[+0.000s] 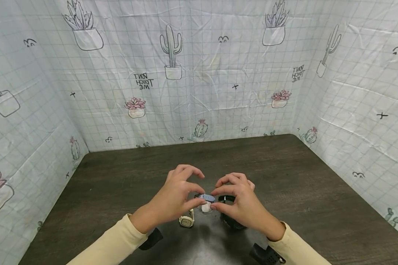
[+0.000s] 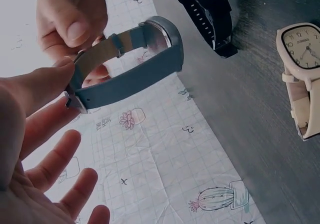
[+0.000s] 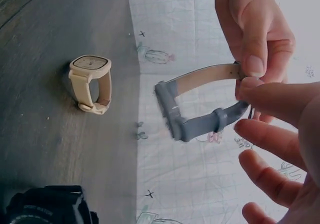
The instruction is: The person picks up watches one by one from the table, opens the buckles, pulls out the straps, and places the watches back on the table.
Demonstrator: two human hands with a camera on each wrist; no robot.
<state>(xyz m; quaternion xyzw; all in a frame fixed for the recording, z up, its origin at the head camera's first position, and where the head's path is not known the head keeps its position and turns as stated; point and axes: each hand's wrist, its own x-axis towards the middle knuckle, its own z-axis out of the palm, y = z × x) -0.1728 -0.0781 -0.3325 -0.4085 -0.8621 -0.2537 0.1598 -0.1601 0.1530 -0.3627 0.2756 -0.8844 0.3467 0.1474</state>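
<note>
here's the blue watch [image 1: 207,198], up between two hands: left hand [image 1: 177,193] at nine o'clock, right hand [image 1: 238,198] at three, both pinching the strap [image 2: 132,86] near its buckle [image 2: 75,103]. looks light, supple-banded, case [image 3: 170,111] likely fragile; grip strap ends. backdrop [image 1: 205,55], twelve o'clock: mirrored "don't touch".

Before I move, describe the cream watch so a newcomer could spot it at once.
On the dark table, in the head view, find the left hand; the cream watch rests just below it. Its pale, rounded-square dial and cream strap set it apart from the blue watch being held and the black watch near the right hand.
</note>
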